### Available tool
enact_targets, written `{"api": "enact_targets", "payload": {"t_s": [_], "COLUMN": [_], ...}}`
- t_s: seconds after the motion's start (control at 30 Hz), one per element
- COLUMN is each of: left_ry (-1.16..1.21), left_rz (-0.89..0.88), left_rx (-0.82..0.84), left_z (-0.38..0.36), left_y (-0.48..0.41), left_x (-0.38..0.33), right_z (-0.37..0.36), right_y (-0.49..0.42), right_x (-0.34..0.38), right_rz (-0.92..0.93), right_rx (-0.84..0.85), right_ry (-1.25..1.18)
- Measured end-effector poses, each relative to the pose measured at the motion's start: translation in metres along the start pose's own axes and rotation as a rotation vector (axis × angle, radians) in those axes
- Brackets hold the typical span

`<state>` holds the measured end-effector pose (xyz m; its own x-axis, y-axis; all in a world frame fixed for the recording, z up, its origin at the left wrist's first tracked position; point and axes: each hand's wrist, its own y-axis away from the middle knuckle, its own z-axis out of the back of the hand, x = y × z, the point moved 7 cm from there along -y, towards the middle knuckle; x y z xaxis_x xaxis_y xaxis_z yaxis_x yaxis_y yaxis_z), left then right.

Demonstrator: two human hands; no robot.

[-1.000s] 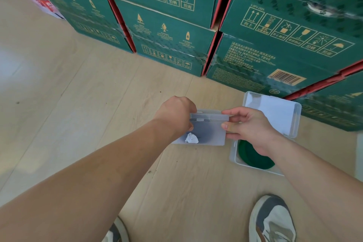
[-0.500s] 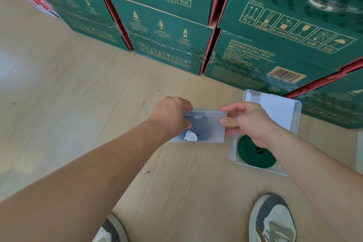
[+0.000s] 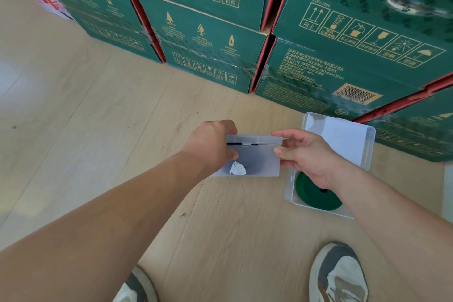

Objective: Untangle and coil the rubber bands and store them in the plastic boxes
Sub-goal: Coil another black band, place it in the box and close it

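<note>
1. Two hands hold one small clear box (image 3: 255, 159) up over the floor (image 3: 98, 105). Its lid is down, and a white crumpled lump (image 3: 237, 168) sits inside with something dark I cannot make out.
2. The left hand (image 3: 210, 142) grips the box at 9 o'clock, fingers curled round it.
3. The right hand (image 3: 306, 157) pinches it at 3 o'clock.
4. At 4 o'clock a bigger open box (image 3: 289, 193) lies on the floor with a green coil (image 3: 316, 200) inside.
5. Green cartons (image 3: 208, 39) stand at 12 o'clock.
</note>
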<state>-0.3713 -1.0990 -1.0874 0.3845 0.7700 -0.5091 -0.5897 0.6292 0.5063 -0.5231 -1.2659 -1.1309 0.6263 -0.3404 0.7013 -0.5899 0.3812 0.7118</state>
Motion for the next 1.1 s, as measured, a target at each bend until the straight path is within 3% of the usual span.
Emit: {"api": "enact_targets", "payload": {"t_s": [0.47,0.6,0.97,1.1], "left_ry": [-0.008,0.01,0.121,0.159], "left_rz": [0.005,0.021,0.062,0.068], "left_rx": [-0.077,-0.074,-0.159,-0.185], "left_z": [0.002,0.003,0.0,0.001], "left_y": [-0.001,0.001,0.018,0.019], "left_x": [0.004,0.005,0.018,0.024], "right_z": [-0.005,-0.006,-0.046,-0.089], "right_y": [-0.001,0.002,0.019,0.028], "right_x": [0.014,0.02,0.053,0.049], "right_rz": [-0.058,0.004,0.246,0.417], "right_rx": [-0.136,-0.149,0.046,0.031], "right_ry": [0.027,0.076,0.954,1.462]}}
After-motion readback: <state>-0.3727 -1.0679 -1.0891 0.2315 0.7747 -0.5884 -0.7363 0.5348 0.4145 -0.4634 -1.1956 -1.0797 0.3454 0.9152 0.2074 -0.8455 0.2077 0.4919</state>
